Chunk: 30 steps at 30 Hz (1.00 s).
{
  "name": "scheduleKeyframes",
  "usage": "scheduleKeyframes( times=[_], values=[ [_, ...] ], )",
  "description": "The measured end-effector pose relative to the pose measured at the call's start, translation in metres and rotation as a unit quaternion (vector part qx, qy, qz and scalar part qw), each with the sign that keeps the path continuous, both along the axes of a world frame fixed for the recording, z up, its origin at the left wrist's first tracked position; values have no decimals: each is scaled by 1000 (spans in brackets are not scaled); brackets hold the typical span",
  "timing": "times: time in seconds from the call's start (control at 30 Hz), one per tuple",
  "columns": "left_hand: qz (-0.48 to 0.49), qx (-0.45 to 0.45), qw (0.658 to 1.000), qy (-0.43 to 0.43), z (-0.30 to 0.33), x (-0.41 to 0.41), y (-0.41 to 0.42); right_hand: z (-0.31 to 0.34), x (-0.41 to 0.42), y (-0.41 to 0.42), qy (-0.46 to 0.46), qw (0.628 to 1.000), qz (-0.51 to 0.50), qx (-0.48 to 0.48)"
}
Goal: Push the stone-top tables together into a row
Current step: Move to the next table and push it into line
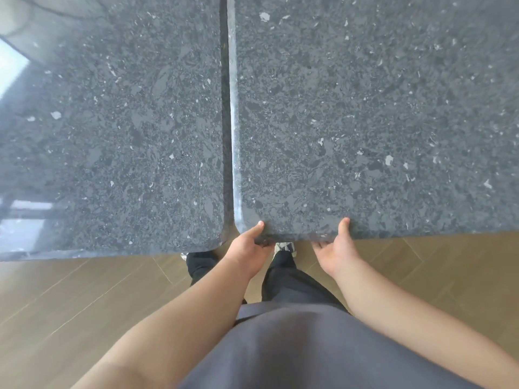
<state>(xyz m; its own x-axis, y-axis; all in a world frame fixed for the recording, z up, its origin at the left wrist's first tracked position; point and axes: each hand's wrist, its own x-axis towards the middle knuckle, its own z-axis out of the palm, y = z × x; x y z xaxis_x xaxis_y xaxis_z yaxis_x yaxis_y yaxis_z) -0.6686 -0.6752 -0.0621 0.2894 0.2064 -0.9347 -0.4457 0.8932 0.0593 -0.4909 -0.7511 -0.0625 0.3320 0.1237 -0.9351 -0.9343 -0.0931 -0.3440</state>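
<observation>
Both the left hand (248, 244) and right hand (338, 248) grip the right table's (379, 122) near edge, thumbs on top, its side just beside the left table (112, 136).

My right table (379, 122) and left table (112, 136) (both dark speckled stone, glossy) stand side by side. Only a narrow seam parts their long edges.
</observation>
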Motion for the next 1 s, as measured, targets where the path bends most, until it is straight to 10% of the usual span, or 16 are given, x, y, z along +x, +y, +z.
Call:
scheduleKeyframes(
  times=[0.37,1.0],
  values=[
    [134,-7,991,27,14,-31,-55,14,1,-8,37,996,78,11],
    [82,64,994,14,56,-139,-127,70,-82,-104,30,976,180,123]
  ],
)
